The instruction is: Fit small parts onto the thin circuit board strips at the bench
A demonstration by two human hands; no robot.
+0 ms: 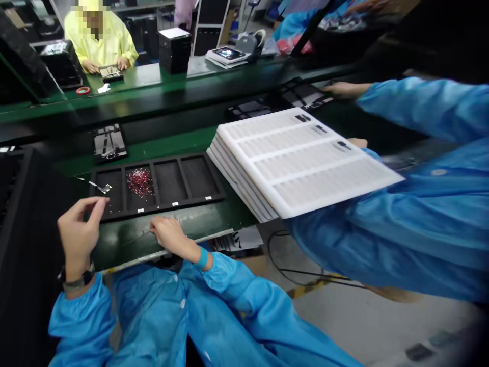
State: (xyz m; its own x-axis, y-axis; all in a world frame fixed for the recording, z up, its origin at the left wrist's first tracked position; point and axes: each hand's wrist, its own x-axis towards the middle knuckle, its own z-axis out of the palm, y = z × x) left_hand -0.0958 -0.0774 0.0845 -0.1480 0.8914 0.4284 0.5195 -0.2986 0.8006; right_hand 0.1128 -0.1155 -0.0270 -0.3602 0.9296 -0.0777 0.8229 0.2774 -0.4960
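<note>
My left hand (78,232) is raised over the near left edge of the green bench, fingers curled and thumb pinched to fingertips; what it holds, if anything, is too small to name. My right hand (168,234) rests on the green bench surface (198,219) with fingers curled down, pinching a thin tool or wire I cannot make out. Just beyond both hands lies a black compartment tray (191,199); one compartment holds a heap of tiny red parts (139,182). A small metal piece (104,188) lies at the tray's left end.
A person in a blue coat (420,204) on my right carries a stack of white foam trays (301,158) over the bench and reaches toward black fixtures (301,96). A black fixture (109,142) sits behind the tray. Across the conveyor a person in yellow (101,41) works.
</note>
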